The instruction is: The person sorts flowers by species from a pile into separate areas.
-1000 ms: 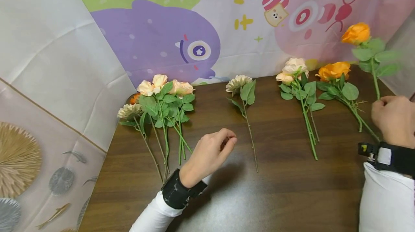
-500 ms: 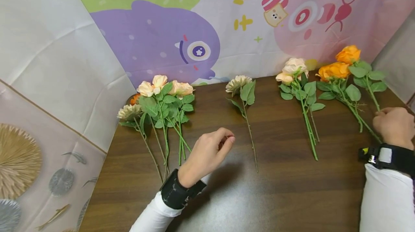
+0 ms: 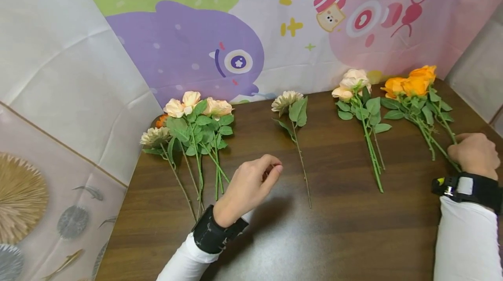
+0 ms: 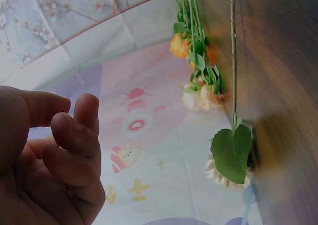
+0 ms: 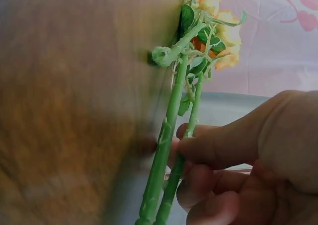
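At the right of the table, my right hand (image 3: 474,153) pinches the green stem (image 5: 195,108) of an orange rose (image 3: 424,72) between thumb and fingers. Its bloom overlaps another orange rose (image 3: 401,87) lying there, whose stem (image 5: 166,135) runs alongside in the right wrist view. My left hand (image 3: 248,187) hovers over the middle of the table with loosely curled fingers and nothing in them. Nearest to it lies a single beige flower (image 3: 287,102) with a thin brown stem; the left wrist view shows its big leaf (image 4: 232,153) beyond the fingers.
Pale cream and peach roses (image 3: 355,81) lie just left of the orange ones. A bunch of peach roses (image 3: 188,102), a beige flower (image 3: 155,136) and an orange bloom (image 3: 161,120) lies at the left. A cartoon cloth (image 3: 275,54) hangs behind the dark wooden table (image 3: 334,237).
My right hand has brought the upright orange rose down and left, so its bloom now lies against the other orange rose. The left hand has barely moved.
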`<state>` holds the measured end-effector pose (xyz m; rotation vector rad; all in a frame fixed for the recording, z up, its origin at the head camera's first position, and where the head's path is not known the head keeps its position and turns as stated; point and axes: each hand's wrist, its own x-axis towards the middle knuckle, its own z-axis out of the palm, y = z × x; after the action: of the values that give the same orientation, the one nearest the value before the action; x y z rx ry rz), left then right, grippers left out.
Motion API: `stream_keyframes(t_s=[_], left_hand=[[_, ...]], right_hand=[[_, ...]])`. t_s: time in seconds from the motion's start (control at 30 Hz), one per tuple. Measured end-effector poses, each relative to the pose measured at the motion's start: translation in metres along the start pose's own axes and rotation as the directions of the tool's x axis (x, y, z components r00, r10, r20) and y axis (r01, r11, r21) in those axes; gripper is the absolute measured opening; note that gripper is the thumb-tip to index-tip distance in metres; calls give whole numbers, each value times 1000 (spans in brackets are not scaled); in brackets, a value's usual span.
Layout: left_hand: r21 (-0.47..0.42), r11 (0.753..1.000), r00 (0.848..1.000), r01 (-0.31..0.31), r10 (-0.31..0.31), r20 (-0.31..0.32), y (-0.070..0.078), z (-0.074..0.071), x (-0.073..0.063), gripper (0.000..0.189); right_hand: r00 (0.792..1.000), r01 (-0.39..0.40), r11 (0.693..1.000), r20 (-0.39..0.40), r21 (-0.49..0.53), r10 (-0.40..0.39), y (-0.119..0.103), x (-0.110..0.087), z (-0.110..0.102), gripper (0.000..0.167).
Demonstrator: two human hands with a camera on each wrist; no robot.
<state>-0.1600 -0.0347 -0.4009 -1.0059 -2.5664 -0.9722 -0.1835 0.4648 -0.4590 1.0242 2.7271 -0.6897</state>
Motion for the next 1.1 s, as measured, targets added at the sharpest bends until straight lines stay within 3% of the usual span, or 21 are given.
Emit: stream_keyframes(t_s=[0.37,0.47,0.57,0.67,0.77,0.97,1.1], left_hand=[[10,1000,1000,13,-13,-13,-3,-6,-2,11],[14,1000,1000,18,-18,-25,-5,-9,-2,11],[19,999,999,28,-27,-43,-7,-14,0,10],[21,998,997,57,-56,-61,-11,-21,1,10],[31,995,992,100,-97,-82,-17,-29,2,9],[118,966,969,229,-214,-123,-37,-41,4,12],[198,916,935,350,-329,-130,-57,-48,4,15]], right_hand=[[1000,1,1000,20,-3,-1,-16,-6,0,59],[999,35,999,-28,14,-35,-27,-14,-6,57],[984,140,989,-122,51,-133,-42,-24,-13,55],[936,290,954,-230,73,-267,-61,-36,-17,51],[868,433,898,-304,75,-393,-83,-52,-17,47],[737,645,760,-326,80,-592,-126,-86,-3,47],[691,712,696,-278,96,-668,-150,-109,15,56]])
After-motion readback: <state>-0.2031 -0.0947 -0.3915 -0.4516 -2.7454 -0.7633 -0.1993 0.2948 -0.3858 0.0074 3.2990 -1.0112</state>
